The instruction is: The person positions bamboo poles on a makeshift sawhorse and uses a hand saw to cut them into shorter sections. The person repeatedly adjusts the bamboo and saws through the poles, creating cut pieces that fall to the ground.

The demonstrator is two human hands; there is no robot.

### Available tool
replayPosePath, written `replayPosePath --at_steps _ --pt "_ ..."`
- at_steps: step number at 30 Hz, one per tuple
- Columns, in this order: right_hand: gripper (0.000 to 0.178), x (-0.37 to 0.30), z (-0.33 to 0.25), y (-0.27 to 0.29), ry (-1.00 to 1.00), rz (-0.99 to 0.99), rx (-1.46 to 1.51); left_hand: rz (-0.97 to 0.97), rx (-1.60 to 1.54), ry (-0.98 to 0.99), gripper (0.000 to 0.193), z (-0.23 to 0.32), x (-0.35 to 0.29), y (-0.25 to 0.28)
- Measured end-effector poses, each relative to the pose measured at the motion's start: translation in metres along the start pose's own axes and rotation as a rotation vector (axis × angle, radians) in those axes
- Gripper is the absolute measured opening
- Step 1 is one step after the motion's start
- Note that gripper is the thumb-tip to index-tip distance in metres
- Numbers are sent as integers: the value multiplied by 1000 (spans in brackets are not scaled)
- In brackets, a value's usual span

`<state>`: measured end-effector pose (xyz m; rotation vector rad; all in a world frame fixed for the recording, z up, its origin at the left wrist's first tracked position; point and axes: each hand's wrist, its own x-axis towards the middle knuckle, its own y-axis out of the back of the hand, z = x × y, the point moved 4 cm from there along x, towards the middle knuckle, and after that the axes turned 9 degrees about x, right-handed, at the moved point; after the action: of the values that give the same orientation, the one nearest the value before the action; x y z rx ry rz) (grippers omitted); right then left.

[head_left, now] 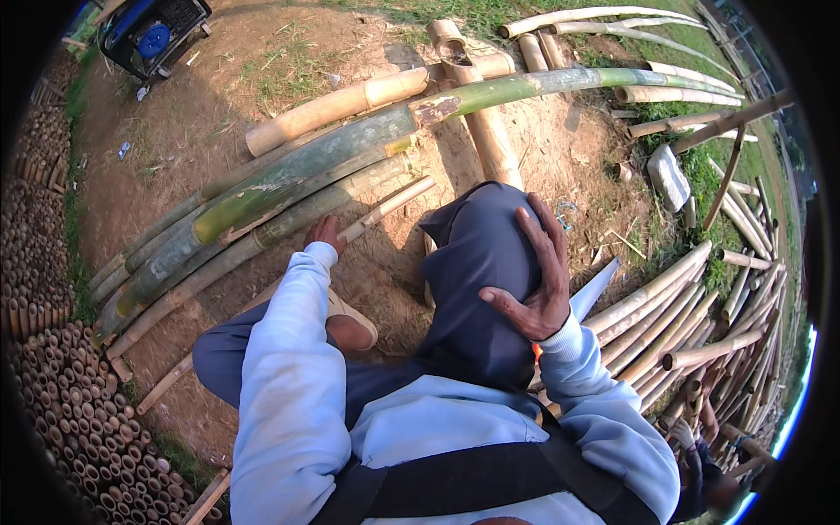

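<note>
My left hand (325, 234) reaches down to a thin, pale bamboo pole (389, 208) and closes round it. The sleeve and wrist cover part of that pole, which slants from the centre toward the lower left. My right hand (538, 280) lies on my raised right knee (486, 254), fingers and thumb spread, holding nothing. Beside that wrist, a saw's blade (597, 287) shows, with a bit of orange at its near end. Just beyond my left hand lies a long, thick green bamboo pole (324, 162) with other poles alongside.
A short forked bamboo support (490, 144) lies under the green pole. Stacked bamboo poles (656, 328) fill the right side, where another person (691, 446) handles some. Cut bamboo pieces (79, 411) are piled at left. A blue-and-black machine (150, 39) stands far left; a pale block (668, 178) lies right.
</note>
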<state>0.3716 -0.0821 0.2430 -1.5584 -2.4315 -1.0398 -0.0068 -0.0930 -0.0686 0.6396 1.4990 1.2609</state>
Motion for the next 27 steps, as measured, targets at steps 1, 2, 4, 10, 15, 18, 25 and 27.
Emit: replayPosePath --at_steps 1,2,4,10,15,18,25,27 --pt "91 -1 3 2 -7 -9 18 7 1 21 70 -6 -5 -13" --pt "96 -2 6 4 -35 -25 21 3 7 52 72 -11 -9 -25" --pt "93 -4 8 7 -31 -13 18 -6 28 105 71 -23 -13 -43" --pt "91 -1 4 3 -31 14 -34 -94 72 187 60 -49 -17 -74" --pt "91 -1 3 -1 -44 26 -46 -70 159 169 52 -59 -21 -75" --pt "88 0 11 0 -50 45 18 -11 145 216 41 -60 -22 -69" --pt "62 69 118 -15 -343 122 659 -78 -1 181 38 -57 -26 -45" --pt "55 97 157 -44 -310 -90 333 -115 -30 108 53 -52 -32 -37"
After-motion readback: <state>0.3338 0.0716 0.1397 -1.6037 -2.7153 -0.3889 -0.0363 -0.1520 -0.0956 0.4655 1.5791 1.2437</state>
